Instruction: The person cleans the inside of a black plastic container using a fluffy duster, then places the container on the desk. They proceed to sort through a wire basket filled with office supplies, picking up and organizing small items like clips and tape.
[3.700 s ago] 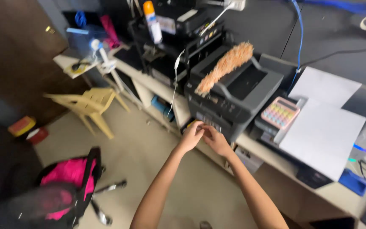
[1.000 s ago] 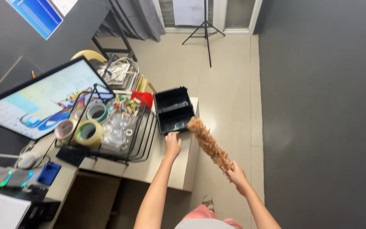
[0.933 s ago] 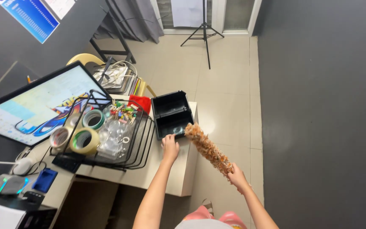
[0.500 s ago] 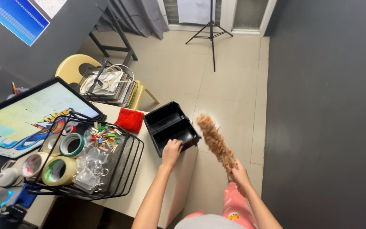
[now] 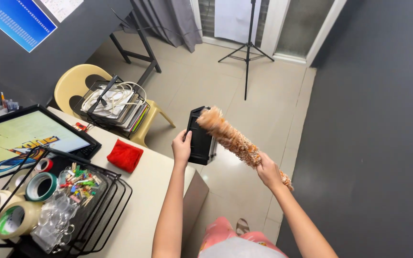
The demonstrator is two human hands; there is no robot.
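Desk point(image 5: 168, 191): pale top nearest me, I stand at its corner; wire basket point(image 5: 106, 200) of tape rolls point(image 5: 40, 186) and coloured clips point(image 5: 80, 181) sits on it, red cloth point(image 5: 125, 155) just beyond.
Left hand point(image 5: 182, 145): my fingers clamped round the near edge of the black tray point(image 5: 201, 136), held tilted up on edge, off the desk corner over the floor.
Tray handling: looks like rigid plastic, probably light, smooth so could slip (I'd grip the rim, thumb inside).
Right hand point(image 5: 267, 171): closed round the handle end of the fluffy duster point(image 5: 233, 138).
Duster: tan, shaggy, its tip touching the tray's top edge; soft head, surely very light, bends easily; hold low on the stick.
Chair point(image 5: 84, 83): yellow, further off, stacked with trays and cables.
Tripod point(image 5: 248, 43): far, by the doorway.
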